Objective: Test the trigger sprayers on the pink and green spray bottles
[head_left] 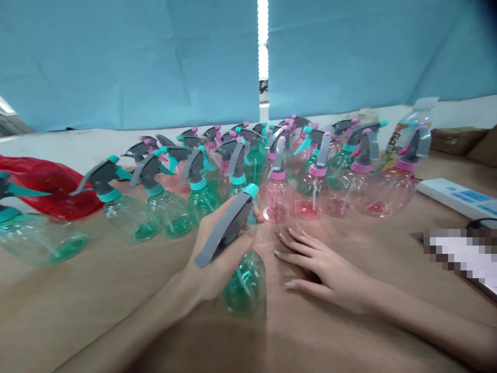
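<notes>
Left hand (212,267): grip closed around the neck of a green spray bottle (245,286), fingers wrapped just under the grey trigger head (224,229). The bottle is tilted, with the nozzle end pointing up and away and the base low, near the desk (97,295). I can't tell if the base touches the desk.

Right hand (322,267): empty, fingers spread flat on the desk just right of the bottle, apart from it.

The held bottle sits in front of the crowd. Green bottles (166,212) stand behind and to the left, pink bottles (276,199) behind and to the right, all packed close. A red bag (50,186) lies far left; a power strip (454,197) and a drink bottle (407,129) are far right.

My read on doing this well:
- The neck is the right place to hold. The clear body looks thin and would likely flex if squeezed.
- Fingers off the trigger lever, so nothing sprays.
- Bring the bottle upright before the base takes any load.
- The front row is near the knuckles and those bottles look light, so a nudge could topple several.
- The right hand is well placed to steady the base.
</notes>
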`<state>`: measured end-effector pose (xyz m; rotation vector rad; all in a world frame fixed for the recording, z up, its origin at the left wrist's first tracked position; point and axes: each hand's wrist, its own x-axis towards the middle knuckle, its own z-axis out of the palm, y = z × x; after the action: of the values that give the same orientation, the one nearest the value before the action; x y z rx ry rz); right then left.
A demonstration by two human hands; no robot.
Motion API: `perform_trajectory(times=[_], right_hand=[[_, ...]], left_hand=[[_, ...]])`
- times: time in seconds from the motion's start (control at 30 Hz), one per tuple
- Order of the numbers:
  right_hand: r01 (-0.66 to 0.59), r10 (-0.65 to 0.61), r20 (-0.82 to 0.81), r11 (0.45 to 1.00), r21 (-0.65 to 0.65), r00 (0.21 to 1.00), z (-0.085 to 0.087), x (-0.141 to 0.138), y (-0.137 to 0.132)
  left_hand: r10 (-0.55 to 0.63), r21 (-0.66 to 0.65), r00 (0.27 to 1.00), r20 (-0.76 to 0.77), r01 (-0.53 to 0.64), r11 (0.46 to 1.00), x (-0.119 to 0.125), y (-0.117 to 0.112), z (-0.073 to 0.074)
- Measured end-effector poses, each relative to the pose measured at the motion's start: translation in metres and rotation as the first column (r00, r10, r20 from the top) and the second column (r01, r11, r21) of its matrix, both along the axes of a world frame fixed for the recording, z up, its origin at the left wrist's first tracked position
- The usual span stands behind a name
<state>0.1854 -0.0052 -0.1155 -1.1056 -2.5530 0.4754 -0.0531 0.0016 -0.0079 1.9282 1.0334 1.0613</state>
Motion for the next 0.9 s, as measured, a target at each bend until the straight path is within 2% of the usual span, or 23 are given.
perform_trajectory(times=[0.13, 0.57, 0.7, 0.9], right_hand=[[-0.006, 0.006, -0.008, 1.0, 0.01, 1.0, 0.0, 0.0, 0.001], [-0.009, 0.009, -0.033, 1.0, 0.002, 0.999, -0.001, 0.0, 0.001], [-0.006, 0.006, -0.052, 1.0, 0.004, 0.999, -0.001, 0.001, 0.0], [-0.009, 0.009, -0.002, 1.0, 0.013, 1.0, 0.0, 0.0, 0.0]], left_hand=[[0.006, -0.067, 1.0, -0.025, -0.008, 0.998, 0.0, 0.0, 0.003], [0.065, 0.0, 0.998, 0.001, -0.065, 0.998, 0.01, -0.008, 0.005], [0.056, 0.04, 0.998, -0.008, -0.055, 0.998, 0.009, -0.007, 0.005], [0.027, 0.035, 1.0, 0.003, -0.027, 0.999, 0.011, -0.007, 0.007]])
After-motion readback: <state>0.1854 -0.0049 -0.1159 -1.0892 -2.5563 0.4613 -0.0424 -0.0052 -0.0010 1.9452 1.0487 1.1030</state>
